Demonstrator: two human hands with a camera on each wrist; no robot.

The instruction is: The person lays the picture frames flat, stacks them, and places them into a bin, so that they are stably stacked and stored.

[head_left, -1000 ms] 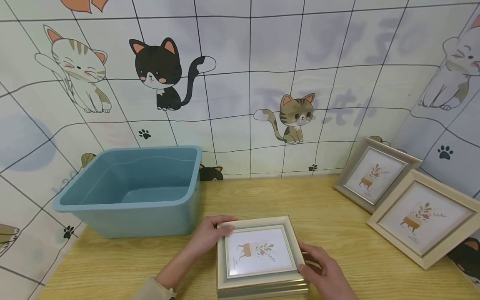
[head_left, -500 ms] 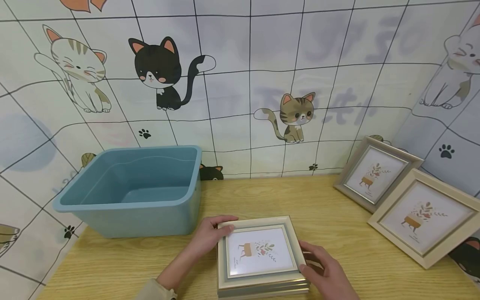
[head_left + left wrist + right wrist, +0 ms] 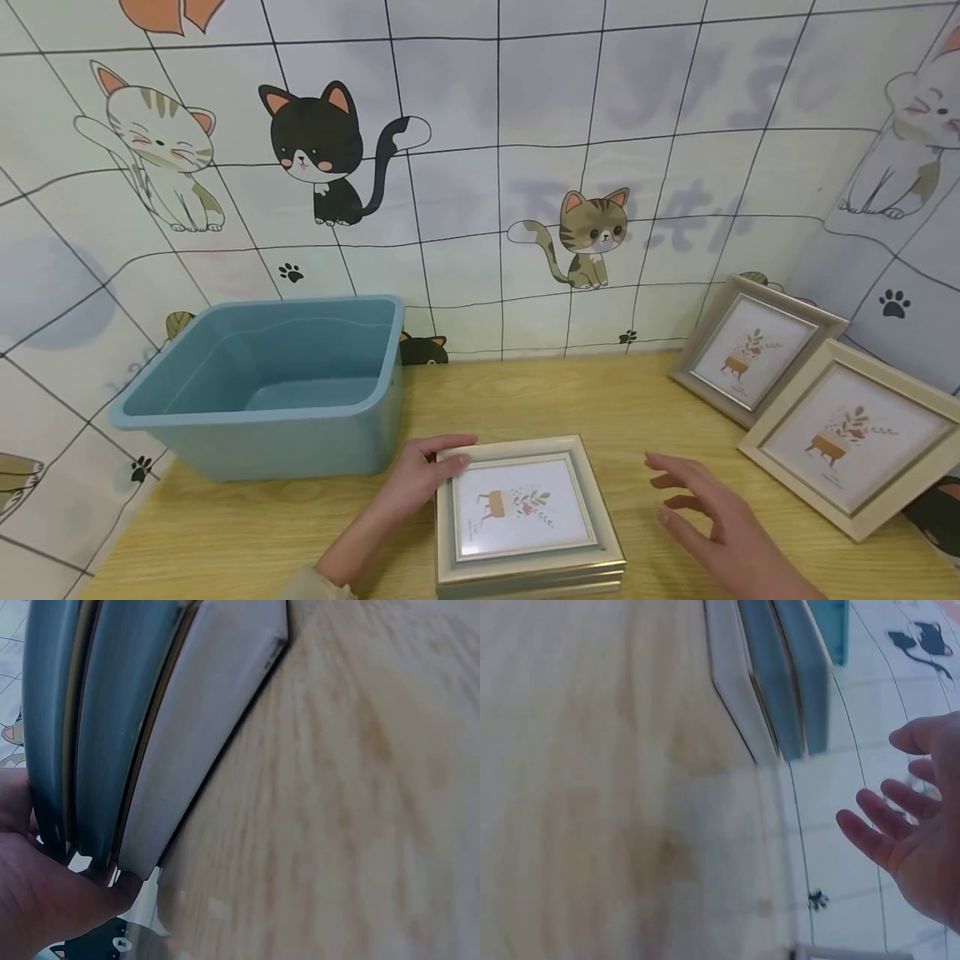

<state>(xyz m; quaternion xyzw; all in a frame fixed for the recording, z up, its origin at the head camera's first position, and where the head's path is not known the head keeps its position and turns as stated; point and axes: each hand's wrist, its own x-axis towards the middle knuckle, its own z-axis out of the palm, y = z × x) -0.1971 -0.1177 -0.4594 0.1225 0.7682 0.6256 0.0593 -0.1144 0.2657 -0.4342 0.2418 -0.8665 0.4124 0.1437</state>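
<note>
A neat stack of picture frames (image 3: 525,571) lies flat on the table; the top one has a cream border and a print of a plant in an orange pot. At its far left corner my left hand (image 3: 422,477) grips the stack, thumb over the top frame and fingers along the far edge. The left wrist view shows that hand (image 3: 52,896) against the ends of three frames (image 3: 180,742), two blue-grey and one whitish. My right hand (image 3: 712,517) hovers right of the stack, apart from it, fingers loosely spread and holding nothing; the right wrist view shows the fingers (image 3: 885,836) bare.
A blue plastic tub (image 3: 277,446) stands at the left, with nothing visible inside. Two more picture frames lean upright at the right, a grey-brown one (image 3: 693,367) behind a cream one (image 3: 847,521). A cat-patterned cloth (image 3: 465,192) covers the wall behind the wooden table (image 3: 525,383).
My right hand has let go of the stack's right edge and moved right, its fingers opening out. The left hand and the stack have hardly moved.
</note>
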